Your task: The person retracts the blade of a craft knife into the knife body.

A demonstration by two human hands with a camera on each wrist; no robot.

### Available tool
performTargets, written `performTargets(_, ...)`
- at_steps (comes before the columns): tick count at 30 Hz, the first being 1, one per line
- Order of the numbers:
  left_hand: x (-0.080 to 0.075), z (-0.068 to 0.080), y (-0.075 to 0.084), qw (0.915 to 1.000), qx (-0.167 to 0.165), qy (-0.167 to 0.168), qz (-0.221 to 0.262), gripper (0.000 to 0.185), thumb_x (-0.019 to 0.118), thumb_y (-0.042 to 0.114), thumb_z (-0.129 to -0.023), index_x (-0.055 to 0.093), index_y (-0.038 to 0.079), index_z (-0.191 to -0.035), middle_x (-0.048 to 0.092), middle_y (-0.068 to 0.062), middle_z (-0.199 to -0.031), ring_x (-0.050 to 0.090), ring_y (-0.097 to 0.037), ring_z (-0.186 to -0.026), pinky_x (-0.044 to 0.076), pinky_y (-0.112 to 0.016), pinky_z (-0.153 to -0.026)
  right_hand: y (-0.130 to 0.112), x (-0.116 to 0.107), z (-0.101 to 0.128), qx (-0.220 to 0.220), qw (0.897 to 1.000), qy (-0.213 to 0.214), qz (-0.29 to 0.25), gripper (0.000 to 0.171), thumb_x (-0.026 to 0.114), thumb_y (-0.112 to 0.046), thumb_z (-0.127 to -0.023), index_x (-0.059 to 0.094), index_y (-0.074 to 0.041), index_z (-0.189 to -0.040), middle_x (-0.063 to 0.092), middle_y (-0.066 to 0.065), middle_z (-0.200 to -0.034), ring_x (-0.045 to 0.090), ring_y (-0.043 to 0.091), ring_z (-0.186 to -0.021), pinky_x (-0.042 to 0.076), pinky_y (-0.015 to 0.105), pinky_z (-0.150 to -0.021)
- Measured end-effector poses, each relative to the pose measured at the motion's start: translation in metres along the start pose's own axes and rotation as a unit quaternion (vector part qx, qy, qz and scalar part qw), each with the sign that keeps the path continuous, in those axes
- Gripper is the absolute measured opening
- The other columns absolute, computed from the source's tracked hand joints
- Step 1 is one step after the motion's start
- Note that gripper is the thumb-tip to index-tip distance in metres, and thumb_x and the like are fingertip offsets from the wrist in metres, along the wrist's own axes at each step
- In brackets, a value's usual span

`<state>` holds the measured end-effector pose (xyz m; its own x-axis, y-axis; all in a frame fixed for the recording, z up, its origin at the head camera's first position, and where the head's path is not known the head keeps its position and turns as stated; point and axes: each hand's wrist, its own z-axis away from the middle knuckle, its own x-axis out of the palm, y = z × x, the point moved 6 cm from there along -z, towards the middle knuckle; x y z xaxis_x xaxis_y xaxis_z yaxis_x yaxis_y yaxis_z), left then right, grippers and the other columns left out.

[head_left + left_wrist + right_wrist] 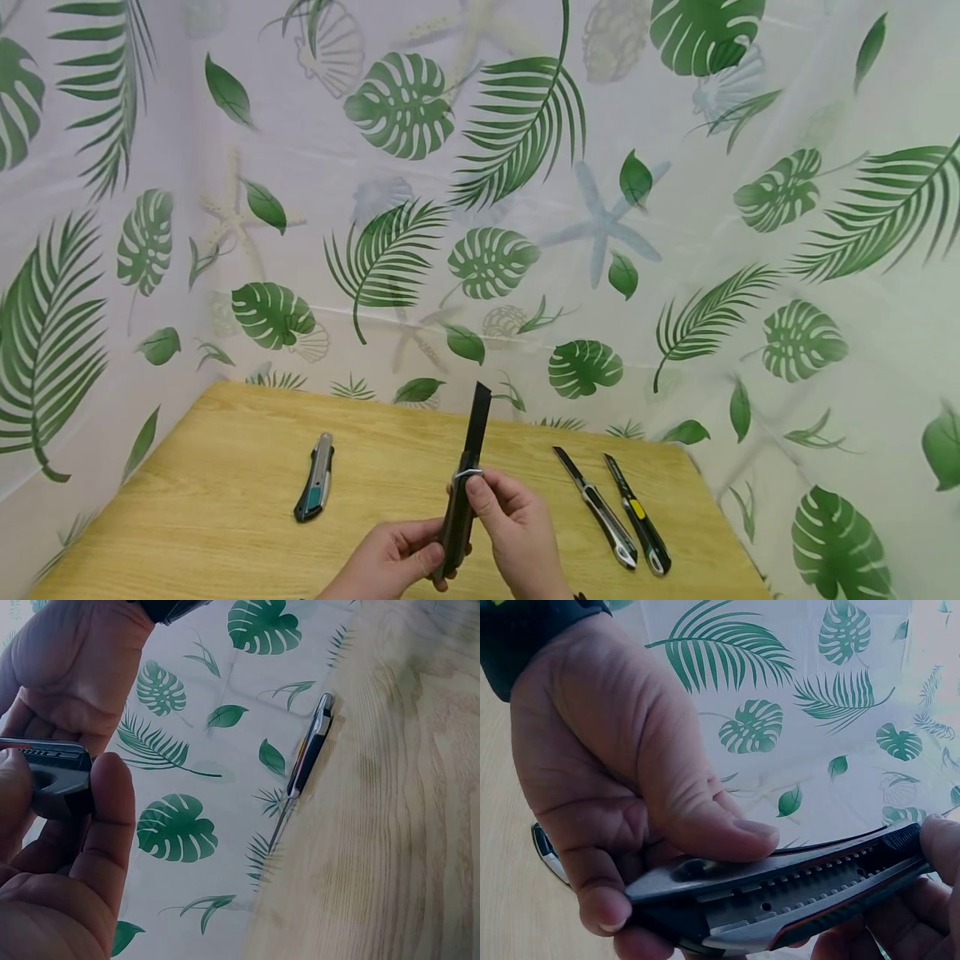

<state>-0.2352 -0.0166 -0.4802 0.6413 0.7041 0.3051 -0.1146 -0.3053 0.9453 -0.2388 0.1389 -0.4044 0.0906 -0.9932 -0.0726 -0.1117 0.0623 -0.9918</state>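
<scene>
Both hands hold a black utility knife [461, 500] upright over the near-centre tabletop [225, 492], blade out & pointing up. Left hand [390, 560] grips the handle's lower end; right hand [517, 529] wraps the mid-body w/ thumb on the slider. On the tabletop: teal-grey cutter [315, 477] to the left, silver cutter [597, 508] & black-yellow cutter [638, 515] side by side to the right. Leaf-print curtain [525, 208] behind.

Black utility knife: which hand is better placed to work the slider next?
Probably the right hand: its thumb already lies on the black utility knife by the slider track, while the left hand just holds the lower handle.
</scene>
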Motion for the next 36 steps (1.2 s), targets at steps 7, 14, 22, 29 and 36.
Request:
performTargets(7, 0.001, 0.001, 0.001, 0.9996, -0.012, -0.024, 0.004, 0.055, 0.061, 0.028, -0.110, 0.055, -0.012, -0.147, 0.079, 0.002, -0.119, 0.071, -0.009, -0.097, 0.060, -0.025, -0.088, -0.006, -0.002, 0.006, 0.004, 1.000, -0.001, 0.005, 0.043, 0.064, -0.037, -0.108, 0.074, 0.003, -0.123, 0.080, 0.017, -0.114, 0.075, 0.015, -0.094, 0.059, 0.030, -0.095)
performTargets(14, 0.001, 0.002, -0.001, 0.9988, -0.035, -0.034, -0.002, 0.056, 0.061, 0.034, -0.109, 0.059, -0.008, -0.146, 0.080, 0.005, -0.112, 0.070, -0.007, -0.088, 0.058, -0.023, -0.083, -0.011, -0.003, 0.007, 0.009, 1.000, -0.009, 0.015, 0.042, 0.063, -0.039, -0.108, 0.075, -0.002, -0.122, 0.081, 0.010, -0.113, 0.073, 0.016, -0.096, 0.058, 0.031, -0.097)
performTargets(22, 0.003, -0.002, 0.003, 0.9983, -0.024, -0.053, 0.006, 0.058, 0.059, 0.033, -0.110, 0.053, -0.005, -0.153, 0.079, 0.006, -0.118, 0.069, -0.005, -0.089, 0.058, -0.021, -0.083, -0.016, -0.004, 0.007, 0.006, 1.000, -0.015, -0.008, 0.044, 0.065, -0.039, -0.107, 0.074, -0.001, -0.127, 0.082, 0.003, -0.111, 0.075, 0.018, -0.102, 0.058, 0.034, -0.101)
performTargets(29, 0.007, -0.001, 0.009, 0.9989, -0.021, -0.042, -0.007, 0.058, 0.061, 0.033, -0.109, 0.053, -0.003, -0.154, 0.080, 0.005, -0.113, 0.069, -0.006, -0.086, 0.058, -0.021, -0.081, -0.018, -0.003, 0.007, -0.009, 1.000, -0.011, -0.016, 0.044, 0.064, -0.036, -0.108, 0.073, 0.000, -0.132, 0.081, 0.009, -0.114, 0.075, 0.018, -0.112, 0.054, 0.043, -0.111)
performTargets(36, 0.004, 0.003, 0.007, 0.9996, -0.028, -0.001, -0.005, 0.052, 0.063, 0.032, -0.108, 0.060, 0.001, -0.150, 0.081, 0.005, -0.110, 0.067, -0.008, -0.083, 0.059, -0.024, -0.079, -0.018, 0.002, 0.006, -0.008, 1.000, -0.006, -0.008, 0.042, 0.064, -0.034, -0.108, 0.074, 0.000, -0.130, 0.080, 0.013, -0.114, 0.075, 0.018, -0.110, 0.057, 0.031, -0.104)
